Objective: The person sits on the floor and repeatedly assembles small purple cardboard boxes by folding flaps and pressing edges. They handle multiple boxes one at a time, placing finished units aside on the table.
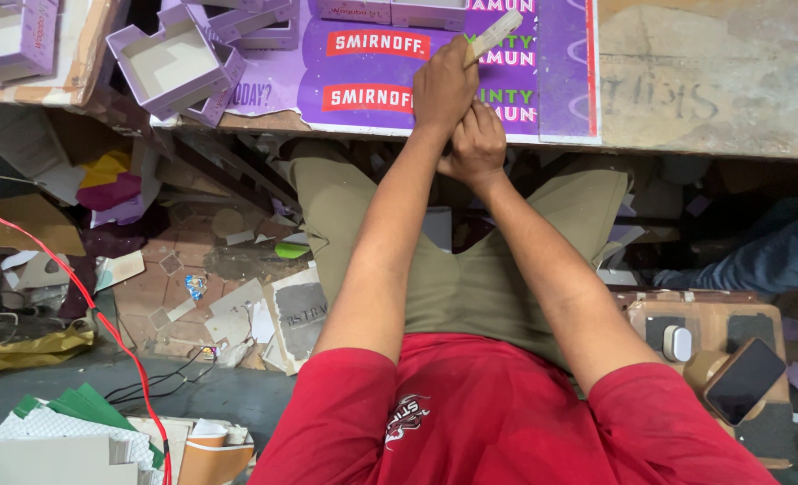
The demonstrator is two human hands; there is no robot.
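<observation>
Purple tray: a small open-topped purple cardboard tray (176,65) is sitting at the far left of the worktop (713,81), well apart from both hands, with more like it beside it.
Printed sheet: a flat purple printed card sheet (372,67) is lying on the worktop's near edge, under and beyond the hands; it is looking thin, light and easy to crease.
Left hand: the left hand (444,88) is clenching in a fist around the lower end of a pale flat wooden stick (493,36), knuckles facing up.
Stick: it is slanting up and to the right out of the top of the fist, its free end hanging over the printed sheet; whether the tip is touching the sheet I cannot tell.
Handling: the stick is looking light, stiff and dry, not slippery, and is probably best held low on the shaft, as the fist is doing, leaving the flat tip free.
Right hand: the right hand (478,145) is curling just below the left, pressing against that wrist; its grip is closing on the wrist or the stick's butt, I cannot tell which.
Dark phone: a dark rectangular phone (745,379) is resting far right on a brown box, well apart.
</observation>
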